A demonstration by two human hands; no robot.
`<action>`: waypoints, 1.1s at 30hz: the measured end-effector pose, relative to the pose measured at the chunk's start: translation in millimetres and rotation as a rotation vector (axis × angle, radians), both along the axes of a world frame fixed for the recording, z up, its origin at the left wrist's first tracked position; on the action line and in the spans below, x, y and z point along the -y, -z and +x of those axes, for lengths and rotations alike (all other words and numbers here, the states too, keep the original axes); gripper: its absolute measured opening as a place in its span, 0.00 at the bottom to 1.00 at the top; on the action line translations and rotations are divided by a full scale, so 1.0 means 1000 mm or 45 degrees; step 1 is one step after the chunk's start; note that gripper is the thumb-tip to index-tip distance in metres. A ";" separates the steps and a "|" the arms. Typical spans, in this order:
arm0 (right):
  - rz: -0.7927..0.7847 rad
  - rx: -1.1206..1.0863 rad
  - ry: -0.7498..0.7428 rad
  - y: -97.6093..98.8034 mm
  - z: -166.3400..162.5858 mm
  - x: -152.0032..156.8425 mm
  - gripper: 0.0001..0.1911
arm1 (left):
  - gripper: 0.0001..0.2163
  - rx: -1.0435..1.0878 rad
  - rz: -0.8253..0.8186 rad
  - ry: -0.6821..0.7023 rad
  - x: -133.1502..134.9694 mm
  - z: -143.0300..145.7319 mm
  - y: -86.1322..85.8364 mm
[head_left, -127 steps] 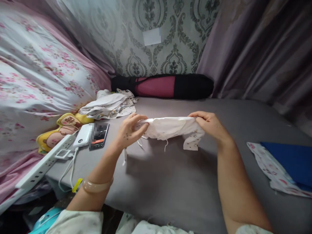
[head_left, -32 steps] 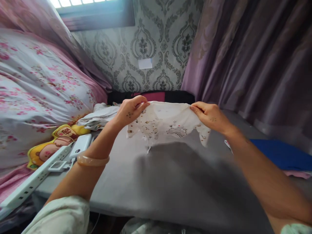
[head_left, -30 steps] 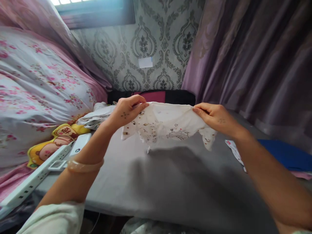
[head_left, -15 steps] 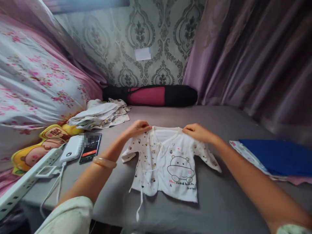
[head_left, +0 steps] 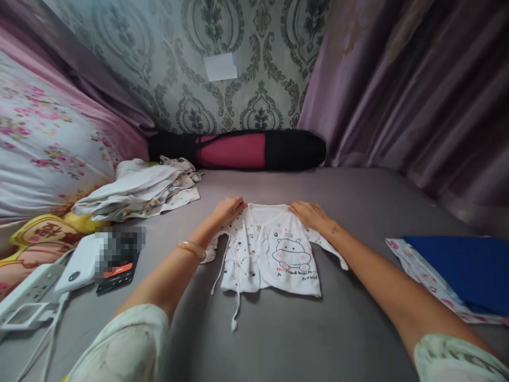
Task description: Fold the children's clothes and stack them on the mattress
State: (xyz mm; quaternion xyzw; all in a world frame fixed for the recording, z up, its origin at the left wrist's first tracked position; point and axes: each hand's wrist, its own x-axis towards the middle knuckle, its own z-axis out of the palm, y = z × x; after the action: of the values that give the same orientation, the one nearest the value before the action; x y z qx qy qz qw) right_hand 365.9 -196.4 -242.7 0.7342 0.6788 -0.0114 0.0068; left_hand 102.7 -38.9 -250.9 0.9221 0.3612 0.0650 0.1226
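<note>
A small white wrap-front baby shirt lies spread, front up, on the grey bed sheet. Its right half shows a line-drawn hippo and lettering; its left half has a small print and thin ties, one of them hanging below the hem. At the shirt's left shoulder, my left hand is closed on the fabric. My right hand grips the opposite shoulder beside the neckline. The fingertips of both hands are partly hidden, and the sleeves slant outward beneath my wrists.
Crumpled light clothes lie at the left, near a phone, a white power bank and a power strip. A black and red long bag lies along the wall. Folded blue cloth sits at the right.
The shirt now lies flatter, its hem appearing higher in the picture. Both hands remain at the shoulders, the right one with its back turned more upward. The camera view has shifted.
</note>
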 end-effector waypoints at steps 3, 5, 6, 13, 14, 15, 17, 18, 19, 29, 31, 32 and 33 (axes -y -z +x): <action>-0.039 0.054 -0.011 0.000 0.006 -0.017 0.19 | 0.17 -0.050 0.025 0.000 -0.012 0.009 0.000; -0.051 0.069 -0.019 -0.001 0.011 -0.026 0.19 | 0.17 -0.064 0.050 0.001 -0.021 0.014 0.000; -0.049 0.070 -0.021 -0.001 0.014 -0.031 0.19 | 0.18 -0.058 0.061 0.003 -0.025 0.017 0.000; 0.008 -0.157 0.121 0.006 0.029 -0.060 0.14 | 0.16 0.038 0.029 -0.040 -0.046 0.035 0.006; 0.004 -0.203 0.150 0.008 0.028 -0.064 0.13 | 0.16 0.048 0.002 -0.053 -0.048 0.036 0.008; 0.001 -0.242 0.166 0.009 0.027 -0.068 0.13 | 0.16 0.060 -0.024 -0.070 -0.049 0.038 0.009; 0.000 -0.296 0.180 0.013 0.022 -0.076 0.13 | 0.18 0.085 -0.056 -0.116 -0.051 0.041 0.012; 0.008 -0.315 0.193 0.014 0.020 -0.079 0.14 | 0.18 0.092 -0.067 -0.130 -0.051 0.042 0.012; 0.020 -0.330 0.213 0.016 0.017 -0.081 0.14 | 0.19 0.093 -0.078 -0.136 -0.051 0.044 0.013; 0.119 -0.332 0.235 0.024 0.009 -0.083 0.14 | 0.19 0.003 0.086 -0.199 -0.044 0.053 0.014; 0.141 -0.324 0.218 0.025 0.010 -0.083 0.14 | 0.19 -0.055 0.128 -0.215 -0.041 0.054 0.015; 0.155 -0.337 0.208 0.025 0.012 -0.083 0.13 | 0.20 -0.075 0.136 -0.233 -0.041 0.054 0.015; 0.162 -0.369 0.205 0.024 0.015 -0.082 0.13 | 0.21 -0.087 0.124 -0.254 -0.042 0.053 0.013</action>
State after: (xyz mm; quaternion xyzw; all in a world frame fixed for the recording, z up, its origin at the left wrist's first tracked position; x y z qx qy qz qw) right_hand 380.6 -114.0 -266.6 0.7758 0.6110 -0.0747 -0.1384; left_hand 155.7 2.8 -264.4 0.8881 0.4516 0.0627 0.0583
